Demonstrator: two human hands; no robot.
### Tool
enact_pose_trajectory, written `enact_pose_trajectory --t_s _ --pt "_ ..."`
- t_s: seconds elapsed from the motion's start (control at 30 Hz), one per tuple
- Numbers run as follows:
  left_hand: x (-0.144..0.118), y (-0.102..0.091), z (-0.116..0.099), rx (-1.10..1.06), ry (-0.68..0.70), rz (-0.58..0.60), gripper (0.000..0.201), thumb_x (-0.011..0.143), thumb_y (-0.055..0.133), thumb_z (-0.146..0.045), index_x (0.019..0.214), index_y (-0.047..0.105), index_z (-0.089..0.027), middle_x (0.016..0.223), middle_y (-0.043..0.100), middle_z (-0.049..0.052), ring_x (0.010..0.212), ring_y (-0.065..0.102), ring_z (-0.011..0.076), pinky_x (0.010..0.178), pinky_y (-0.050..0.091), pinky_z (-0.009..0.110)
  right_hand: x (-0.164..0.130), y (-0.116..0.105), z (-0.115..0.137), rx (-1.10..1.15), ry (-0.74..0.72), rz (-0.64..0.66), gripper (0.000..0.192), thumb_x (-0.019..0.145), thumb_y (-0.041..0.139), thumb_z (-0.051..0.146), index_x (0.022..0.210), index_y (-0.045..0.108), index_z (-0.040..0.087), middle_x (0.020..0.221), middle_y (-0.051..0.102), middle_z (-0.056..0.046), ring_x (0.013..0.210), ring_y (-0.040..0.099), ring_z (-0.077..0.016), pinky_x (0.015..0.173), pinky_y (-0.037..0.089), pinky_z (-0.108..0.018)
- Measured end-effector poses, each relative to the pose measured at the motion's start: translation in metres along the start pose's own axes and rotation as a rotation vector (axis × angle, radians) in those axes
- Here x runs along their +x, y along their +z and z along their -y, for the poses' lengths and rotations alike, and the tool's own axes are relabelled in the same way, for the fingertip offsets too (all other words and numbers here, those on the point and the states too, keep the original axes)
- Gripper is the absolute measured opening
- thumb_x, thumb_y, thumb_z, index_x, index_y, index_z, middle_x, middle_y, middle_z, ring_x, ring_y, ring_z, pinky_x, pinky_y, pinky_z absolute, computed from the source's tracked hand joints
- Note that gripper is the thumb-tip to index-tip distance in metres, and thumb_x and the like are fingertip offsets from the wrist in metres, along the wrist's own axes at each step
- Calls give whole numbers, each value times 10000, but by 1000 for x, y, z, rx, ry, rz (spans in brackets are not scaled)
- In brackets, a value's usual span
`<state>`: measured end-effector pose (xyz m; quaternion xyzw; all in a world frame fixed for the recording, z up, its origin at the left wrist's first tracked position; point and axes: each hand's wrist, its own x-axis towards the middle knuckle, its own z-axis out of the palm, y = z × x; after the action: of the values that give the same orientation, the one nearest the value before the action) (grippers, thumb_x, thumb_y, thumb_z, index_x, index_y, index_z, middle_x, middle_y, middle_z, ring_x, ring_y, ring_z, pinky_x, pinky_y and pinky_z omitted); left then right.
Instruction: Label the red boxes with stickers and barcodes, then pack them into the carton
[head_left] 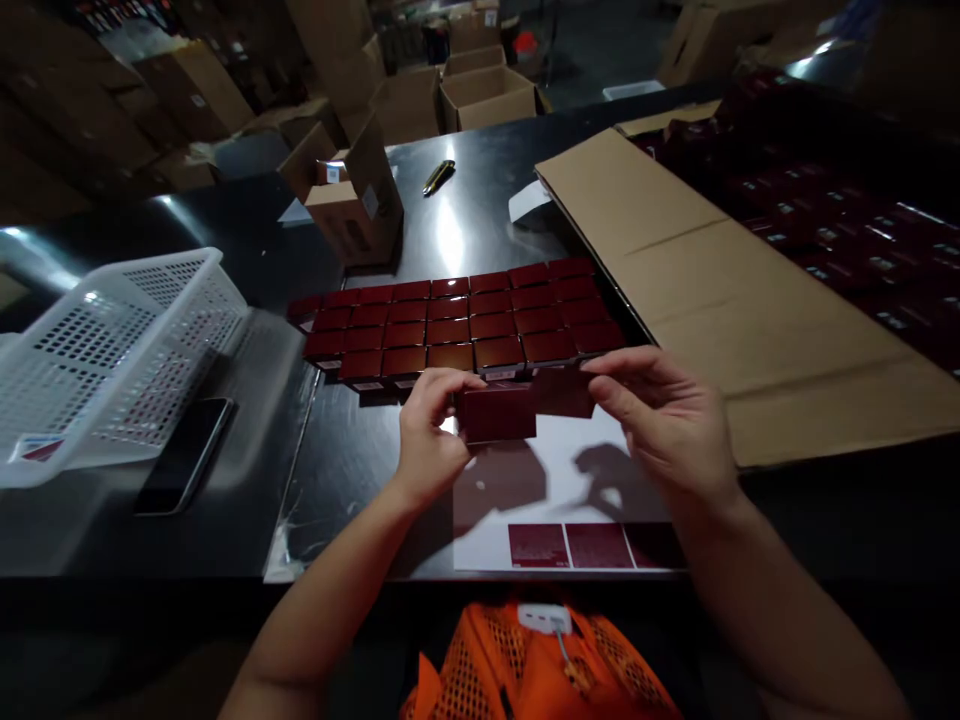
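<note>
Both pinched nearly closed, the left hand point(433, 430) holds a dark-red box point(500, 415) and the right hand point(675, 425) a flat dark-red piece point(564, 393) above the white sheet point(481, 552), seemingly mid-labelling, with edge alignment probably needed next.

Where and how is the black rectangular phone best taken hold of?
The black rectangular phone is probably best gripped across its long edges at its near end, coming from the near side: it lies flat on the dark metal table, and the white perforated plastic basket crowds its left edge farther up.
</note>
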<state>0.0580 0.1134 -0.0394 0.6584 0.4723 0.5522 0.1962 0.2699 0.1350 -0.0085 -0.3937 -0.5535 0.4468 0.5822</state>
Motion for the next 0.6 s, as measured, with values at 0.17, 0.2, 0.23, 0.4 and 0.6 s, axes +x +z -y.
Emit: enact_pose_trajectory --t_s 0.17,0.2,0.23,0.4,0.6 --pt "-4 4 -3 30 46 23 298 682 774 -120 928 647 -228 931 653 15 926 650 180 747 546 284 -6 10 4 27 189 146 148 729 838 347 786 760 235 765 752 -4 677 691 -145 647 578 -245" --pt "-4 4 -2 31 58 28 307 681 766 -98 934 646 -227 932 655 16 928 651 179 744 548 282 -8 11 4 8 186 149 133 734 833 336 784 765 233 780 756 -9 698 695 -149 662 578 -246" --pt "-5 5 -2 30 67 32 319 681 759 -81 941 646 -227 934 656 17 928 652 179 739 551 280 -9 12 4 -12 178 150 119 741 827 327 784 769 233 798 759 -12 722 700 -154 680 578 -249" --pt "-7 6 0 51 99 22 373 676 725 -12 969 645 -228 939 658 19 925 649 174 731 560 271 -13 15 4 -95 142 126 85 750 814 313 770 780 237 863 767 -27 815 717 -184 761 586 -275" --pt "-8 7 -1 67 108 12 362 691 719 -25 978 639 -230 940 651 20 918 644 169 698 564 258 -14 17 2 -126 109 109 46 760 801 281 763 782 239 879 768 -25 832 724 -182 747 595 -261"
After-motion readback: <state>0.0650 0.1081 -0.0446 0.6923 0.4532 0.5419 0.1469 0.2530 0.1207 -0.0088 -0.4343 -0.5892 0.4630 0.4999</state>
